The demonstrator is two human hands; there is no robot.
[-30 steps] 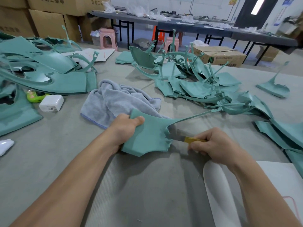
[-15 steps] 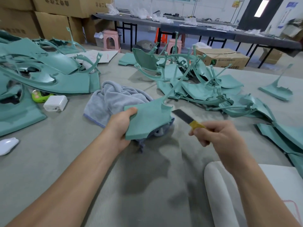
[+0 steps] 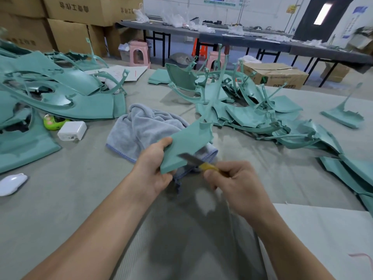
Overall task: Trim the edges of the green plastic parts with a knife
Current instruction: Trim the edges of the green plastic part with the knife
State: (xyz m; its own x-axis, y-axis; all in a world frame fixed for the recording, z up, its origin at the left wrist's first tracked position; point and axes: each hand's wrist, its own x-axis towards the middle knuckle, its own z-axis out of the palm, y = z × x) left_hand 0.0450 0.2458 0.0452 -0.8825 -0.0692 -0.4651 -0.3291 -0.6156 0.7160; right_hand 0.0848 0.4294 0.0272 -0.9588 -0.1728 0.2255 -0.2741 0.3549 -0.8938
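My left hand (image 3: 154, 170) grips a flat green plastic part (image 3: 185, 144) by its left edge and holds it tilted above the table, its thin stem pointing up and away. In my right hand (image 3: 234, 182) is a knife (image 3: 196, 161) with a yellow handle. Its dark blade lies against the lower right edge of the part. A pile of green plastic parts (image 3: 252, 110) spreads across the middle and right of the table. Larger green parts (image 3: 60, 93) are stacked at the left.
A grey towel (image 3: 145, 130) lies crumpled just behind my hands. A white charger block (image 3: 71, 130), a green-yellow object (image 3: 51, 123) and a white mouse-like object (image 3: 12, 183) sit at the left. White sheet (image 3: 323, 239) at lower right. Cardboard boxes, stools and long tables stand behind.
My left hand lifted the part off the table and turned it so its stem points up. My right hand drew the knife away, then brought the blade back against the part's lower edge.
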